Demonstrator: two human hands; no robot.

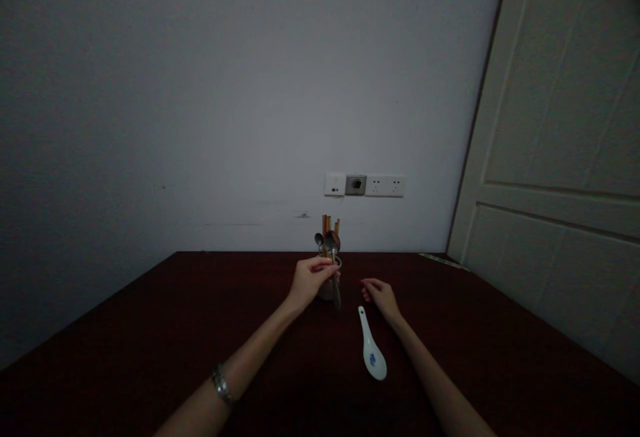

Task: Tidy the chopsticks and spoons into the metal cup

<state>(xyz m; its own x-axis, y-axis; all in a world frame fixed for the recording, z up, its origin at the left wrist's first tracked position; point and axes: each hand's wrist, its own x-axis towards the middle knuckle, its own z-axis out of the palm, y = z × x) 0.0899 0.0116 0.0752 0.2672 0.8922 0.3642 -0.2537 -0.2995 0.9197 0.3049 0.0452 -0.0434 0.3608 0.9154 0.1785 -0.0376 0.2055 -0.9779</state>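
Wall [225,90]: pale and dimly lit, rising behind the cup [326,292].
Worktop [190,344]: dark red-brown, stretching to both sides of the cup.
Door [555,157]: pale and panelled, well to the right of the cup.
Wall sockets [385,186]: a row of plates above the cup, slightly to its right.
Left hand [307,280]: at the cup's front left, pinching the metal spoon [332,242] between thumb and fingers.
Right hand [382,297]: right of the cup and apart from it, fingers loosely curled; I cannot tell whether it is fully closed.
White spoon [373,354]: lying in front of the cup and to its right, blue mark in the bowl, handle pointing away from the viewer.
Cup: on the worktop, partly hidden by the left hand.
Metal spoon: bowl up, handle down, before the cup; whether they touch is unclear.
Chopsticks [325,224]: standing in the cup.
Small spoon [319,240]: bowl up, on the cup's left side.
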